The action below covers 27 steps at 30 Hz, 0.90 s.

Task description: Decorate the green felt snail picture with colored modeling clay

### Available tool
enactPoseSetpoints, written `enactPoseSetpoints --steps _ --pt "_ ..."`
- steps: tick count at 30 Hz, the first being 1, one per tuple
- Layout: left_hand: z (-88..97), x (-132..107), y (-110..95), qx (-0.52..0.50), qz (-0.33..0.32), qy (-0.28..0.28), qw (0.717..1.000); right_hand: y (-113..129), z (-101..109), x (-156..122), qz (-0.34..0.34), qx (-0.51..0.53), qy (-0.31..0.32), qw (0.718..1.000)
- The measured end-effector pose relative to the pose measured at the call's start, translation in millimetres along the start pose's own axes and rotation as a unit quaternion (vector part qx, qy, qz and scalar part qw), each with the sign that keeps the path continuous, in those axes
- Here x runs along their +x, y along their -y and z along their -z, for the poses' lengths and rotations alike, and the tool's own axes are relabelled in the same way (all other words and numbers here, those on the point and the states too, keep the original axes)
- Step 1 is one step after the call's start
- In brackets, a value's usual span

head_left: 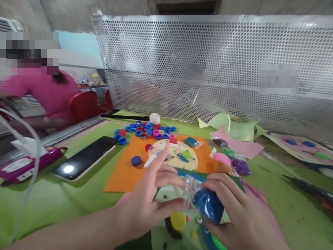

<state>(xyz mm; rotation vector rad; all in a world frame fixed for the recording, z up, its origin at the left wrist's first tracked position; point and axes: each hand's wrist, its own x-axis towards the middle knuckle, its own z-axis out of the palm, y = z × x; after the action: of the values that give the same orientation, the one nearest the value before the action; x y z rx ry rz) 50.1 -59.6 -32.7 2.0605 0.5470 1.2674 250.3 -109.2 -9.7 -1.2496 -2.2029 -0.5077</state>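
Observation:
My right hand (239, 211) grips a small clear plastic bag with dark blue clay (208, 205) inside, low in the middle of the view. My left hand (153, 194) pinches the bag's open top with thumb and fingers, the forefinger sticking out. Under both hands lies a craft sheet with a yellow clay disc (178, 221) and small clay dots. Beyond them an orange paper (125, 173) carries a cream circle (179, 156) decorated with clay bits.
Several coloured bottle caps (145, 130) lie at the orange paper's far edge. A black phone (84, 158) rests left on the green table (52, 198). Bags of pink and purple clay (234, 161) sit right. A perforated metal screen (221, 69) stands behind. A person in pink sits far left.

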Motion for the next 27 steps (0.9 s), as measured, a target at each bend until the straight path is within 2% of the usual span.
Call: enactPoseSetpoints --steps 5,13,19,21,24,25,27 --pt "-5.8 -3 -7 -0.017 0.091 0.005 0.996 5 -1 1 0.001 0.008 0.009 1.000" --pt "-9.4 -3 -14 -0.025 0.184 -0.023 0.982 8 -2 -7 -0.001 0.070 0.028 0.997" --pt "-9.3 5 -19 -0.077 0.231 -0.018 0.970 7 -2 -6 0.007 0.060 0.027 0.998" --pt "-5.7 9 -19 -0.139 0.267 -0.004 0.954 3 -1 -6 0.010 0.029 0.027 0.999" --pt "3.0 18 -15 -0.292 0.311 0.020 0.904 -8 3 -5 -0.009 -0.011 -0.003 1.000" --pt "6.0 22 -12 -0.325 0.309 0.011 0.893 -13 3 -4 -0.026 -0.018 -0.009 0.999" --pt "11.0 28 -5 -0.337 0.297 -0.026 0.893 -23 4 -2 -0.059 -0.035 -0.008 0.998"
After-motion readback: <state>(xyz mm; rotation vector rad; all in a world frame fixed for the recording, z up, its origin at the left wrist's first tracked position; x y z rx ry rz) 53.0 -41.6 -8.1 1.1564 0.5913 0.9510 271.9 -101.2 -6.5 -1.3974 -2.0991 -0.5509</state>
